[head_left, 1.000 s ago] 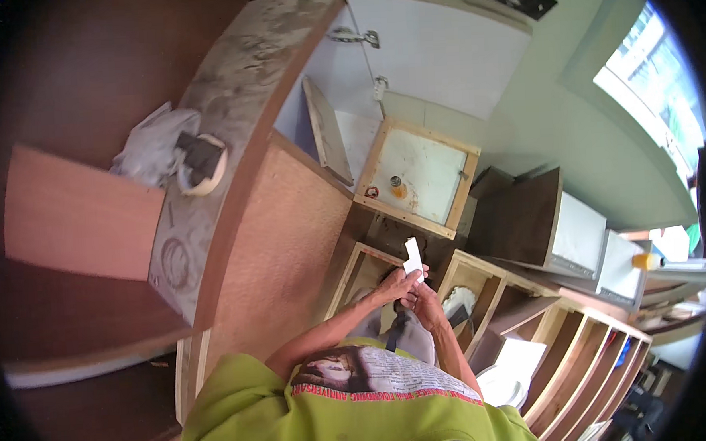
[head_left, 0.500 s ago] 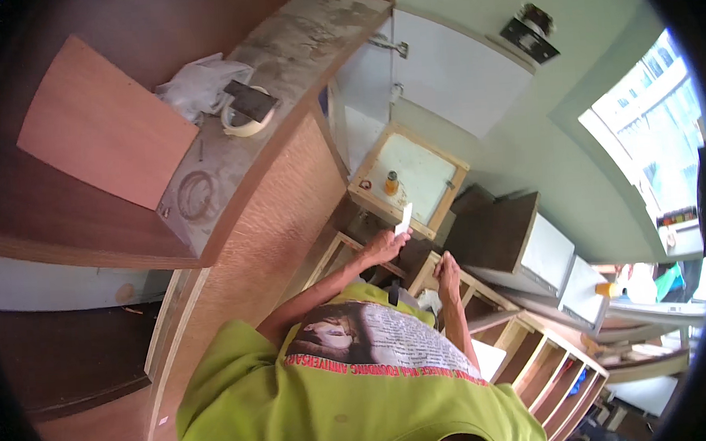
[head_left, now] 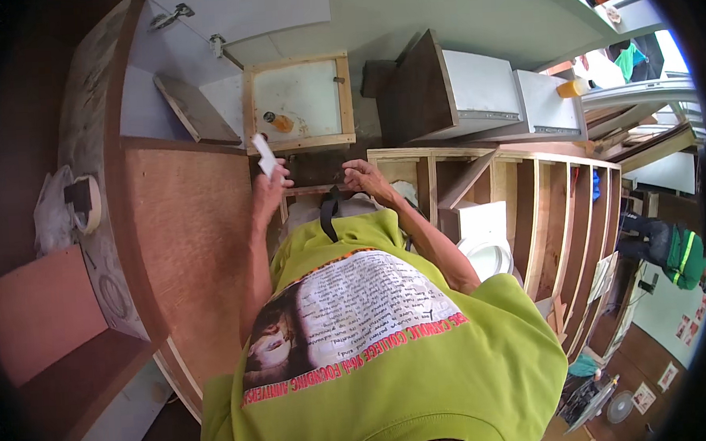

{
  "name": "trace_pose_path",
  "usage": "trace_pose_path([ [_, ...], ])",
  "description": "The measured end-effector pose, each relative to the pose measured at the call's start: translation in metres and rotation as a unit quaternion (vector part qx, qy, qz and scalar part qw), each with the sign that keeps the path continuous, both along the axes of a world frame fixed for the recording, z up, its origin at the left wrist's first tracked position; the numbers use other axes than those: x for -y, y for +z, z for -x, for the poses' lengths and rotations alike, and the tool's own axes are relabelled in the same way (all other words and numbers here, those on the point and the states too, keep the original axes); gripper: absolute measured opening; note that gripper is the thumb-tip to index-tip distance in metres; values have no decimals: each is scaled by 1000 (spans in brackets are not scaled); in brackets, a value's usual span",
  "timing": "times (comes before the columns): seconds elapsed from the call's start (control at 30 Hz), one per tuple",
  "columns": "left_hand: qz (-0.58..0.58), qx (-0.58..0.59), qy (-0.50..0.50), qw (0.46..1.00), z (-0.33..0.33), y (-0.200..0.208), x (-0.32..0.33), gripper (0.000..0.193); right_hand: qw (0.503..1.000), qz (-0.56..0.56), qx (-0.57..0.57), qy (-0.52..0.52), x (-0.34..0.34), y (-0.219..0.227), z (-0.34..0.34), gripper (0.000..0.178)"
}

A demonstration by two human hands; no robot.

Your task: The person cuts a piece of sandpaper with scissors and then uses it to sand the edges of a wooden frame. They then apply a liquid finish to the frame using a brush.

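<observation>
My left hand (head_left: 273,186) is closed on a flat white strip (head_left: 266,155), whose kind I cannot tell; it sticks up past the fingers. To its right, my right hand (head_left: 368,178) has its fingers curled and pressed together, and whatever they hold is hidden or too small to name. Both hands are in front of my waist, apart from each other. Just beyond them is a white panel with a wooden frame (head_left: 317,141). A small orange bottle (head_left: 282,124) with a dark top is on that panel.
At left, a dusty counter (head_left: 107,98) bears a plastic bag (head_left: 49,212) and a roll of tape (head_left: 90,206). White-fronted drawers (head_left: 482,90) stand at the far right, beyond slatted wooden framing (head_left: 528,211). Another person in green (head_left: 682,259) is at the right edge.
My view has swung right, so the counter lies farther left and the framing shows more. The left hand still holds the white strip; both hands remain before my waist.
</observation>
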State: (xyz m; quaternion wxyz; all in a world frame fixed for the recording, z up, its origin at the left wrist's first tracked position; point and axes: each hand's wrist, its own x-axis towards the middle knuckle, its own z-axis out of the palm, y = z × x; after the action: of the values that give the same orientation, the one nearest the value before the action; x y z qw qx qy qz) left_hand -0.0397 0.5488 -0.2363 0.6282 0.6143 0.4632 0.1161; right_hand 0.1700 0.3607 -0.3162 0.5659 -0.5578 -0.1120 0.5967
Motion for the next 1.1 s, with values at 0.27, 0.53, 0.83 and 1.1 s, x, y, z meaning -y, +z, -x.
trace_pose_path([
  [0.27,-124,-112,40,985,10,-59,-147,38,995,48,37,-76,11,-93,-7,25],
  [0.53,-267,-303,-114,908,-47,-176,-225,36,876,115,461,-86,-98,-130,-113,24],
  [0.83,-372,-296,-144,868,-83,-210,-203,40,773,35,632,-35,-217,-171,-162,29],
  [1.1,-458,-246,-113,847,-67,-261,-195,46,723,38,686,-71,-231,-197,-163,29],
])
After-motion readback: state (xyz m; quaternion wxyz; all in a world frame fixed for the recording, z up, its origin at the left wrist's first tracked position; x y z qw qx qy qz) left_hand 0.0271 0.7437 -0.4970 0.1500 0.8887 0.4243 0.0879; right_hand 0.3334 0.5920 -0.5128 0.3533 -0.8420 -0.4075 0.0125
